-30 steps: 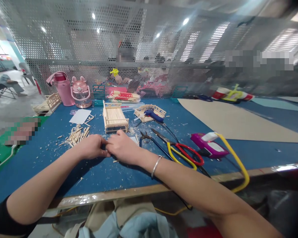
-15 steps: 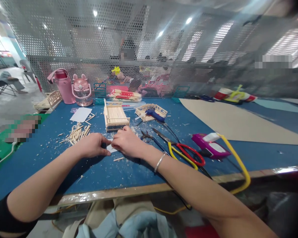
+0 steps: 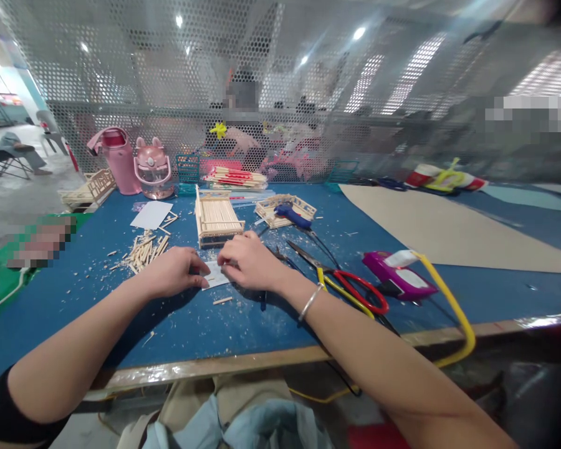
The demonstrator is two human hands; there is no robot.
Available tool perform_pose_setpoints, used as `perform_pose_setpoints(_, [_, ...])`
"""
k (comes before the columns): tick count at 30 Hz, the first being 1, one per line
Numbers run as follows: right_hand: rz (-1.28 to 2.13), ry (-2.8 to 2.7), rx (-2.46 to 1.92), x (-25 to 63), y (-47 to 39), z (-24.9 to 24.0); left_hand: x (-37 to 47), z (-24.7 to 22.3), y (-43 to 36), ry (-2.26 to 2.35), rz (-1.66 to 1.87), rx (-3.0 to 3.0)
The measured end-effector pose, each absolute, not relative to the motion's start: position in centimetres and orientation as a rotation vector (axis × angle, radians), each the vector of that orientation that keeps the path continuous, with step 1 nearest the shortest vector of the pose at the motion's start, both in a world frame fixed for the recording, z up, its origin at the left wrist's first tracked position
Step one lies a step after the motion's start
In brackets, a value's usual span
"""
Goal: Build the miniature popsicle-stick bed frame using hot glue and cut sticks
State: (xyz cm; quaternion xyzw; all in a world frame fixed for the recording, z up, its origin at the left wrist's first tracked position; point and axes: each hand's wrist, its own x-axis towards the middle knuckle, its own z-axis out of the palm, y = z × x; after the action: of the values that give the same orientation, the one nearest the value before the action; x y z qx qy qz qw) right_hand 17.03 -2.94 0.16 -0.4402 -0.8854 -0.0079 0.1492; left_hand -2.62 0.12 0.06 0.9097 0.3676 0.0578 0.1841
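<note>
A small white paper [image 3: 216,276] with a short stick piece on it lies on the blue table between my hands. My left hand [image 3: 180,272] rests at the paper's left edge, fingers curled with thumb and fingertips at the edge. At the paper's right side is my right hand [image 3: 249,260], its fingers bent and thumb apart from them. Just beyond stands a miniature bed of thin wooden sticks [image 3: 219,216]. One loose stick [image 3: 223,301] lies in front of the paper.
Stick pieces [image 3: 147,251] and a white sheet [image 3: 152,215] lie left. Scissors [image 3: 355,287], a blue glue gun [image 3: 293,216], and a purple device [image 3: 399,275] sit right. Pink bottles [image 3: 120,162] stand at the back left, before a perforated screen [image 3: 168,81].
My right hand has moved slightly right, its thumb and fingers now parted. More of the small paper and the stick piece on it shows. My left hand has barely moved.
</note>
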Motion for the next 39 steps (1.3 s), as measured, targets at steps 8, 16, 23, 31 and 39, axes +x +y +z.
perform_pose_setpoints(8, [-0.017,-2.187,-1.512,18.7,-2.4,2.0,-1.5,-0.2,-0.7,1.025,0.22,2.628])
perform_pose_setpoints(16, [0.172,-2.369,-1.537,19.5,-2.8,2.0,-1.1,-0.4,-0.5,1.106,0.429,2.606])
perform_pose_setpoints(23, [0.152,-2.341,-1.008,17.8,-2.9,0.7,-0.8,-0.2,-1.2,1.069,0.581,2.045])
perform_pose_setpoints(31, [0.076,-2.338,-1.048,17.6,-2.6,1.0,-1.6,-0.3,-0.3,0.999,0.597,1.995])
perform_pose_setpoints(39, [-0.046,-2.801,-1.228,15.6,-1.6,0.8,-3.2,-0.7,1.3,0.957,0.404,2.343])
